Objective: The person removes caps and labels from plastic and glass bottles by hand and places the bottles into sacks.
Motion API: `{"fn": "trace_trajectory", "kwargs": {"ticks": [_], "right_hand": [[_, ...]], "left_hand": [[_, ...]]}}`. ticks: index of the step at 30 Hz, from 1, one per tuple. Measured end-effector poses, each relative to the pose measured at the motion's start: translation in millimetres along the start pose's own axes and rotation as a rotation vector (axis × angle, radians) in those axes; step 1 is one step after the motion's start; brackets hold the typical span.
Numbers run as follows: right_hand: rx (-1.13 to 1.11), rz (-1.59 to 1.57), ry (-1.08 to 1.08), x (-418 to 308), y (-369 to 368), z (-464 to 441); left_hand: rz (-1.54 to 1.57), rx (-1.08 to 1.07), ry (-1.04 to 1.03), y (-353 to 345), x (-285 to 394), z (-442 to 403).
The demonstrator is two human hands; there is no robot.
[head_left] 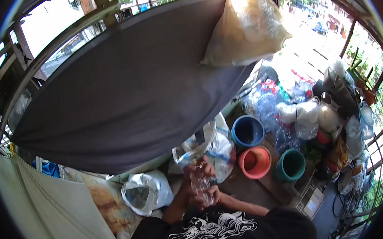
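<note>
gripping a clear plastic bottle [200,185] two-handed, with the bare left hand [208,169] closed round one end and the bare right hand [214,193] closed round the other. held between an open white plastic sack [163,189] on the left and a round blue bucket [248,133], a round red bucket [264,159] and a round green bucket [292,165] on the right.

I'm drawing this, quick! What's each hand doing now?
Left hand: closed, holding the clear plastic bottle near its far end.
Right hand: closed, holding it near the close end.
</note>
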State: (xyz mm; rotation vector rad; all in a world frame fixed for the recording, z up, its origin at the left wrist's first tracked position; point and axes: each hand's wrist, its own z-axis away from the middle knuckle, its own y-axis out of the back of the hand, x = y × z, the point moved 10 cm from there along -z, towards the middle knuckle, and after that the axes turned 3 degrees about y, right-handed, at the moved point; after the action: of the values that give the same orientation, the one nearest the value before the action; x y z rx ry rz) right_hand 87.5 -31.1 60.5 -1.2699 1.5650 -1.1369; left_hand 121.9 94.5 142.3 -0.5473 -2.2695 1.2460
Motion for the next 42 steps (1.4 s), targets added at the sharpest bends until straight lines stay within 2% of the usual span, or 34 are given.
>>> {"fn": "trace_trajectory", "kwargs": {"ticks": [2, 7, 9, 11, 15, 18, 21, 23, 25, 27, 28, 29, 30, 31, 33, 34, 35, 36, 37, 39, 41, 42], "right_hand": [[-0.18, -0.138, 0.059, -11.9, -35.9, 5.0], [-0.216, -0.128, 0.029, -42.9, -71.7, 31.5], [-0.033, -0.106, -0.043, -49.5, -54.6, 40.3], [0.008, -0.103, -0.02, -52.7, -55.1, 40.9], [0.112, 0.046, -0.098, -49.5, -84.2, 28.2], [0.19, 0.115, -0.151, -50.1, -89.4, 16.1], [0.301, 0.264, -0.163, -61.6, -110.0, -2.6], [0.544, 0.681, -0.134, -82.0, -115.0, -7.7], [0.516, 0.694, -0.078, -84.7, -115.3, -24.1], [0.675, 1.533, 0.28, -136.2, -132.2, -29.1], [0.685, 1.534, 0.283, -144.4, -121.5, -30.4], [0.848, 1.616, 0.149, -153.1, -86.2, -23.9], [1.004, 1.694, 0.006, -164.6, -50.2, -16.9], [0.999, 1.702, 0.017, -174.3, -19.9, -17.1], [1.057, 1.879, 0.101, -185.4, 46.8, -2.1], [1.086, 1.867, 0.215, -187.8, 68.7, 4.5], [1.083, 1.867, 0.207, -186.6, 92.1, 8.8], [1.17, 1.822, 0.138, -183.2, 120.8, 21.8], [1.256, 1.77, 0.069, -176.9, 144.7, 34.2], [1.328, 1.798, 0.114, -172.4, 160.1, 43.3], [1.482, 1.635, -0.061, -164.9, 191.5, 67.3], [1.485, 1.642, -0.054, -165.5, 197.2, 71.5]], "left_hand": [[0.027, -0.054, 0.017, -8.8, -2.5, -35.8], [0.231, -0.125, 0.056, -17.9, -16.1, -59.6], [0.055, 0.119, -0.036, 11.0, 0.0, -57.3], [0.082, 0.152, -0.071, 19.0, 5.5, -49.0], [-0.002, 0.118, -0.074, -24.4, 18.4, -54.2], [-0.101, 0.28, -0.166, -42.4, 40.5, -51.0], [-0.138, 0.272, -0.186, -58.3, 60.9, -54.7], [-0.149, 0.266, -0.184, -79.7, 68.8, -59.1], [-0.228, 0.265, -0.164, -94.5, 76.4, -60.2], [-0.237, 0.308, -0.123, -82.1, 80.3, -57.1], [-0.476, 0.511, -0.177, -53.1, 92.5, -46.1], [-0.715, 0.724, -0.219, -24.6, 103.5, -25.3], [-0.653, 0.843, -0.269, 15.4, 110.2, -6.5], [-0.662, 0.835, -0.27, 37.1, 109.4, -1.1], [-1.261, 0.975, -0.308, 63.0, 115.1, 18.7], [-1.264, 0.969, -0.319, 83.1, 112.5, 22.1], [-1.244, 1.11, -0.297, 111.9, 108.4, 41.3], [-1.216, 1.258, -0.265, 141.5, 100.4, 64.9], [-1.21, 1.273, -0.256, 169.5, 91.1, 78.5], [-1.126, 1.58, -0.153, 231.3, 80.1, 122.5], [-1.114, 1.67, -0.102, 295.5, 71.2, 156.6], [-1.137, 1.724, -0.087, 327.5, 71.4, 174.2]]}}
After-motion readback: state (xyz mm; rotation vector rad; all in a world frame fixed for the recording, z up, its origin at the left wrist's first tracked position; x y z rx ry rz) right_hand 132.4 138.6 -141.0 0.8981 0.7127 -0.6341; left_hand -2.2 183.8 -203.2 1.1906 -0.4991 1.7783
